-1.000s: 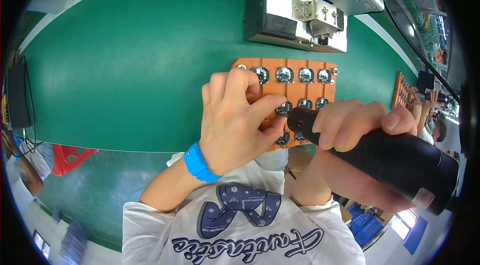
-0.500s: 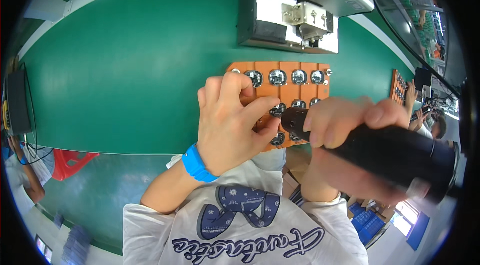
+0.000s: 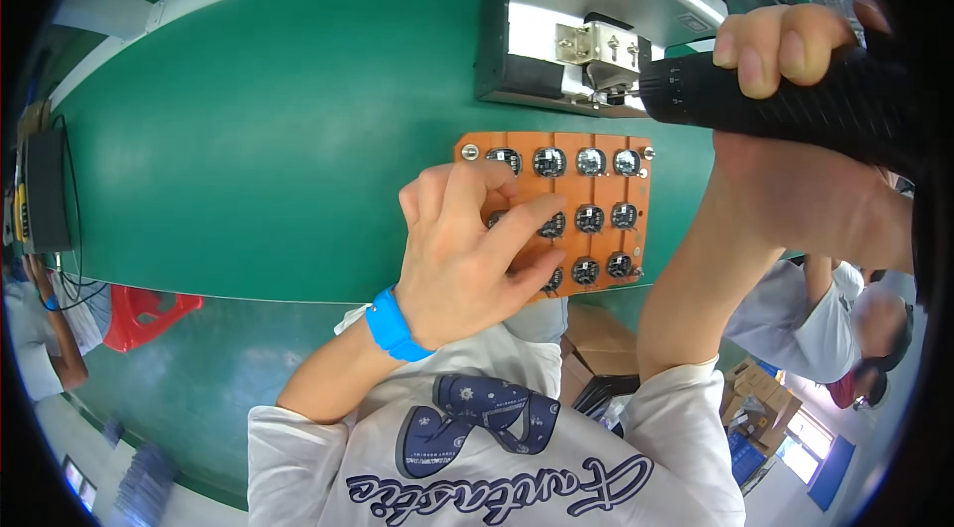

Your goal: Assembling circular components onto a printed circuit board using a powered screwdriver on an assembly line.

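Note:
My right hand [image 3: 795,169] is wrapped round a thick black electric screwdriver [image 3: 686,90], raised at the right. The screwdriver's tip reaches the metal outlet block [image 3: 613,48] of a screw feeder [image 3: 542,67] at the back of the table. Over the left part of an orange fixture plate [image 3: 568,192] lies my left hand [image 3: 457,239], wearing a blue wristband [image 3: 391,325]. Its fingers are bent but apart, thumb and index beside a round dark circuit board. Several such round boards [image 3: 589,218] sit in rows in the plate; the left hand hides some of them.
The green tabletop [image 3: 248,130] stretches to the left, with a dark box and cables [image 3: 45,199] at its far left end. A red stool [image 3: 149,316] stands below the table edge. Other people [image 3: 810,318] are at the right and left. Cardboard boxes [image 3: 601,338] lie beneath the table.
My right hand has lifted the screwdriver off the round boards and carried it up and away to the screw feeder. My left hand has stayed nearly in place on the plate.

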A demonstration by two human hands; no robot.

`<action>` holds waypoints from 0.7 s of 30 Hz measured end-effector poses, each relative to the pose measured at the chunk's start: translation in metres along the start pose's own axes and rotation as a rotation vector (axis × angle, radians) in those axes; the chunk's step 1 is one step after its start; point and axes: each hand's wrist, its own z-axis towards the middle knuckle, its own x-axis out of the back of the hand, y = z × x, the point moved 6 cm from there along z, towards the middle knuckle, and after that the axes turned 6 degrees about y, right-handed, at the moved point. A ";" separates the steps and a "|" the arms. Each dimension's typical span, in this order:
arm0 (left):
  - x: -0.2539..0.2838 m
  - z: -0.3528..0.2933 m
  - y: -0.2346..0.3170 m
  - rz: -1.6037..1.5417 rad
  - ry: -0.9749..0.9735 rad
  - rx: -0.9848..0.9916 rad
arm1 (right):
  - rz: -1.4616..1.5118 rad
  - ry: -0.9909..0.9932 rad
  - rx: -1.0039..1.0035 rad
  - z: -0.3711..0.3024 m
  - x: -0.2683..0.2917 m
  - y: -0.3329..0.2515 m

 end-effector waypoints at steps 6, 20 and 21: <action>-0.003 0.006 0.001 0.012 0.014 -0.029 | 0.080 -0.097 0.036 0.008 0.012 0.003; -0.015 0.016 0.012 0.053 -0.134 -0.037 | -0.019 0.384 -0.107 -0.070 -0.023 -0.035; -0.017 0.018 0.014 0.070 -0.140 -0.047 | -0.041 0.407 -0.104 -0.078 -0.022 -0.035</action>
